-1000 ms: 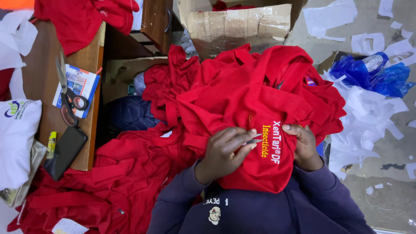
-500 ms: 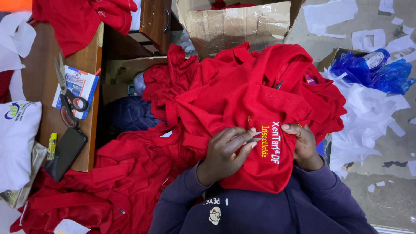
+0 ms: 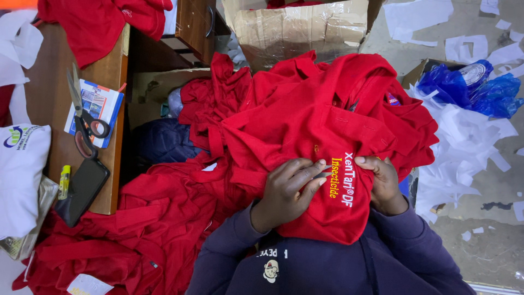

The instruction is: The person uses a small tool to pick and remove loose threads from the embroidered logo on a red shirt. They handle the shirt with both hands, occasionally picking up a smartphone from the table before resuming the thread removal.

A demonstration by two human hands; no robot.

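Note:
A red polo shirt [image 3: 322, 120] with yellow and white embroidered lettering lies across my lap, on top of a heap of similar red shirts. My left hand [image 3: 286, 191] presses on the fabric just left of the lettering, its fingers pinching the cloth. My right hand [image 3: 382, 183] grips the shirt on the right side of the lettering, thumb on top. Both dark navy sleeves [image 3: 229, 257] enter from the bottom edge.
More red shirts [image 3: 136, 235] are piled at lower left. A wooden table [image 3: 49, 109] on the left carries scissors [image 3: 82, 117], a small booklet, a black phone [image 3: 82, 191], a yellow marker and white bags. A cardboard box [image 3: 295, 27] stands behind; blue plastic [image 3: 469, 84] and paper scraps lie on the right.
My left fingers have shifted slightly along the fabric beside the lettering. The shirt and my right hand stay almost where they were.

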